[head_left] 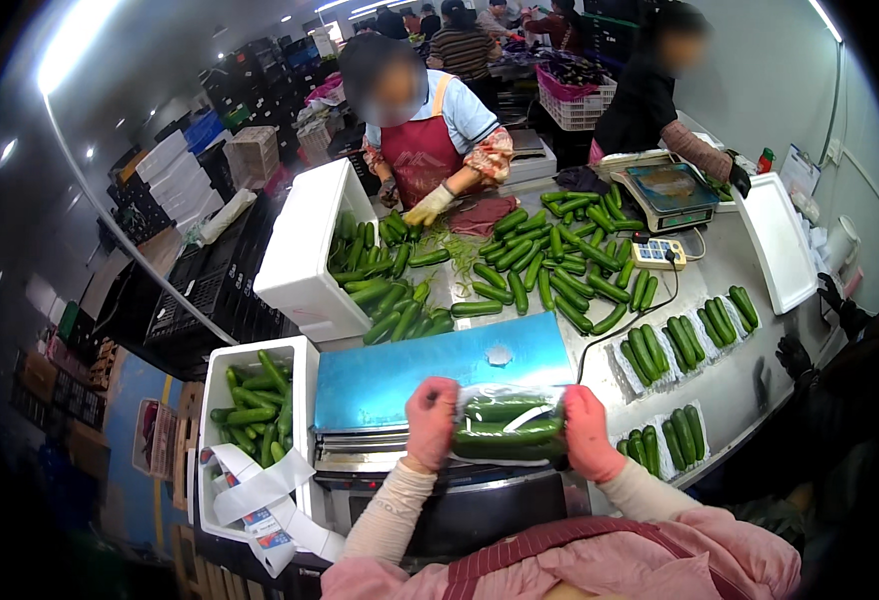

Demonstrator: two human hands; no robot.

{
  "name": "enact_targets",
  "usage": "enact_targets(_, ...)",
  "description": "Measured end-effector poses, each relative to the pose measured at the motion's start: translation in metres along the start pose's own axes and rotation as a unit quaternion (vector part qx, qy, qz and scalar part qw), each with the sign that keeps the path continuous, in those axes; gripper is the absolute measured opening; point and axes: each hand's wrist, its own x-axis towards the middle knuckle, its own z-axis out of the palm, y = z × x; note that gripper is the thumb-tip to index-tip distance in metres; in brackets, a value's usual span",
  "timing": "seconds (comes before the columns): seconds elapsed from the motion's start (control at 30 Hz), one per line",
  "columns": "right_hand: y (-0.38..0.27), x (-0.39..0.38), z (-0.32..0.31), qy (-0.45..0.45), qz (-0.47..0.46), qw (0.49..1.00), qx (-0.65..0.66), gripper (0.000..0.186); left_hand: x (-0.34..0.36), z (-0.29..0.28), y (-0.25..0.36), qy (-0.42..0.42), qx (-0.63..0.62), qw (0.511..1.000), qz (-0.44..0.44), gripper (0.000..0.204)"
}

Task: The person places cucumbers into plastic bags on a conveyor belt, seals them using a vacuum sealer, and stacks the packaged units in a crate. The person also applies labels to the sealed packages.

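Between my two pink-gloved hands is a pack of cucumbers (510,432) covered in clear shiny film. My left hand (431,424) grips its left end and my right hand (591,434) grips its right end. The pack is held above the front of a wrapping machine (440,375) with a blue film-covered top and metal rollers. At the machine's left stands a white foam box (305,420) of loose cucumbers (257,408), with a strip of printed labels (260,500) hanging over its front.
Loose cucumbers (560,255) cover the table's middle beside a tipped white foam box (305,250). Cucumbers on white trays (660,355) sit at right. A power strip (659,253) trails a black cable. Across the table, one person's gloved hand (430,205) handles cucumbers; another works near a scale (670,190).
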Motion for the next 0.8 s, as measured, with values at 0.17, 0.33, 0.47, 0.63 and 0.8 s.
enact_targets(0.17, 0.011, -0.050, -0.053, 0.033, -0.018, 0.997, 0.067, 0.033, -0.041, 0.050, 0.022, -0.034, 0.024, 0.999, 0.002, 0.013)
enact_targets(0.33, 0.035, -0.078, -0.105, -0.143, -0.241, 0.888, -0.365, 0.022, -0.087, 0.075, 0.036, 0.022, 0.158, 0.987, -0.012, 0.043)
enact_targets(0.47, 0.082, -0.054, -0.098, -0.222, -0.238, 0.854, -0.407, 0.021, -0.118, 0.044, 0.046, 0.169, 0.176, 0.962, -0.123, 0.065)
enact_targets(0.63, 0.083, -0.062, -0.008, -0.201, 0.051, 0.959, -0.195, 0.034, -0.168, -0.044, -0.028, 0.335, 0.117, 0.926, -0.132, 0.055)
enact_targets(0.8, 0.113, -0.042, 0.014, -0.294, -0.122, 0.913, -0.255, 0.032, -0.187, -0.071, -0.015, 0.301, -0.027, 0.933, -0.196, 0.021)
